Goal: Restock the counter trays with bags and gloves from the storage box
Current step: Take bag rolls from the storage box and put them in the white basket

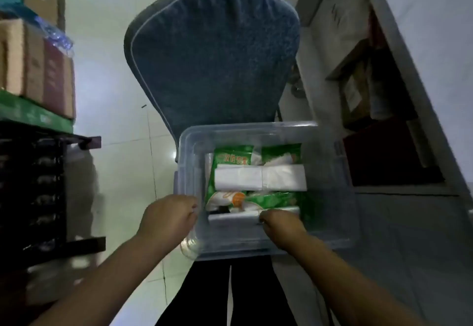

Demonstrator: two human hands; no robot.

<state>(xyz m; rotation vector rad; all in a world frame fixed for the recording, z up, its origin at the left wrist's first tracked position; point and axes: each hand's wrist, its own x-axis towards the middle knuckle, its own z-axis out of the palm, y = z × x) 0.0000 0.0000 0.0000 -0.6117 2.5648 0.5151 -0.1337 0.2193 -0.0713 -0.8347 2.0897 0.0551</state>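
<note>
A clear plastic storage box (188, 146) rests in front of me, its far end against a blue chair. Inside lie several green packets (231, 158) and a white folded bundle of bags (258, 177) across the middle. A second white bundle (230, 216) lies at the near end. My left hand (169, 216) is closed over the box's left rim. My right hand (280, 223) reaches inside the box, fingers closed on the near white bundle.
A blue cushioned chair (212, 56) stands behind the box. On the left, a dark shelf rack (33, 172) holds cardboard boxes (35, 64). An open white cabinet (384, 120) with items is on the right. Pale tiled floor lies between. My dark trousers show below.
</note>
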